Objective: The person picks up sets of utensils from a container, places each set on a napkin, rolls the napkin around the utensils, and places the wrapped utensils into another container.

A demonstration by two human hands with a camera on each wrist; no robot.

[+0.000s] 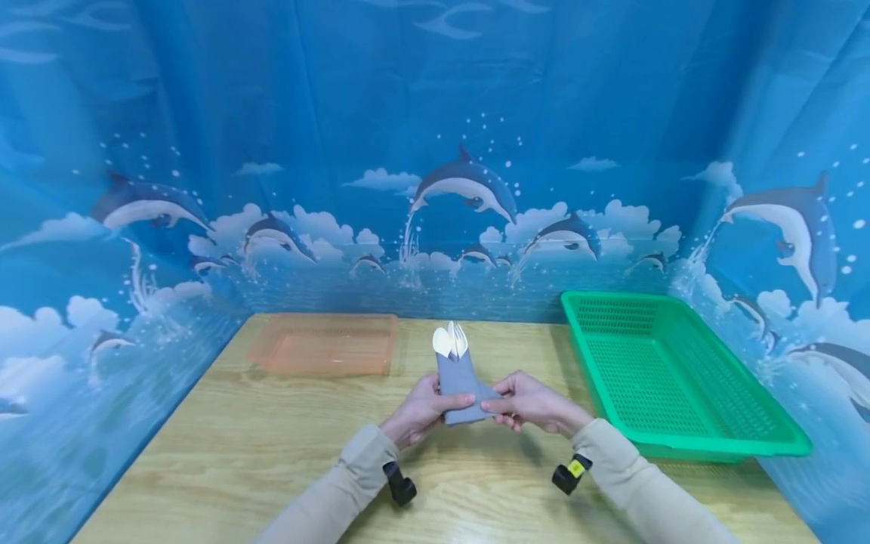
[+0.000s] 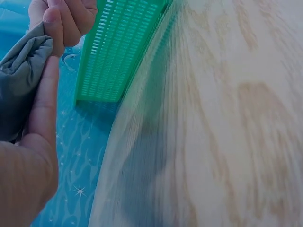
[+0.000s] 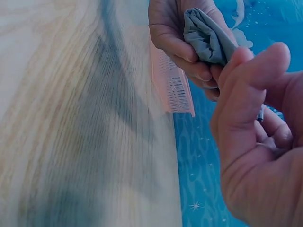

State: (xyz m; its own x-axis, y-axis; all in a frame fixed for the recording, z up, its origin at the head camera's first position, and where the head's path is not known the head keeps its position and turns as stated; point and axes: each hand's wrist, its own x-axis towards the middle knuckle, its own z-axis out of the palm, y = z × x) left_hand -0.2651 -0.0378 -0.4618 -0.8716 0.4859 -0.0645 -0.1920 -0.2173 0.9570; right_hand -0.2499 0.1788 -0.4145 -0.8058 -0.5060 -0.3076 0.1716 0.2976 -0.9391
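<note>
A grey cloth napkin is wrapped round a white spoon and a fork, whose heads stick out at its top. My left hand grips the bundle from the left, its thumb laid across the front. On the other side, my right hand pinches a flap of the cloth between thumb and fingers, drawn out to the right near the lower end. In the right wrist view the napkin's folded bottom shows between both hands. The cutlery handles are hidden inside the cloth.
An empty-looking orange translucent basket sits at the table's back left. To the right stands a larger green perforated basket. Blue dolphin-print curtains enclose the wooden table behind and at the sides.
</note>
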